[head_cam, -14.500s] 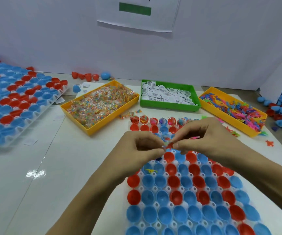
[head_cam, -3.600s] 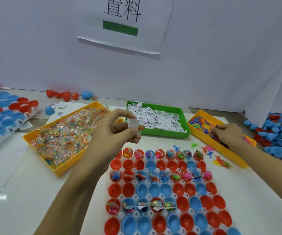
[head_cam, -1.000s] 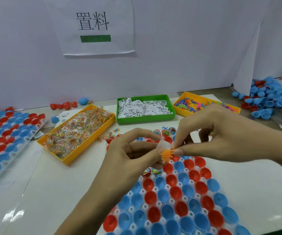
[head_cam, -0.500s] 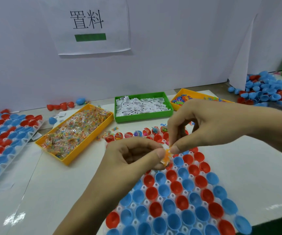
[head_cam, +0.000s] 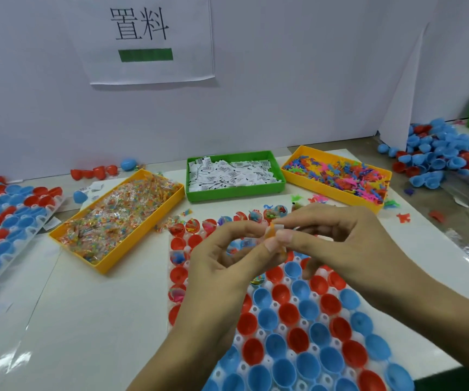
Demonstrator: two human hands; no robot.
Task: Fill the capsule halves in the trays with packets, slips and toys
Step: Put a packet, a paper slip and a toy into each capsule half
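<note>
From the head view, both hands meet above the white tray of red and blue capsule halves (head_cam: 306,320) on the bench: the left hand (head_cam: 222,266) and the right hand (head_cam: 337,244) each pinch a small orange toy with a white paper slip (head_cam: 273,230). Best to fold them tight, then drop them into 1 bare cup. Behind stand a yellow tray of candy packets (head_cam: 115,221), a green tray of slips (head_cam: 234,176) and a yellow tray of toys (head_cam: 340,176); nothing blocks the way
</note>
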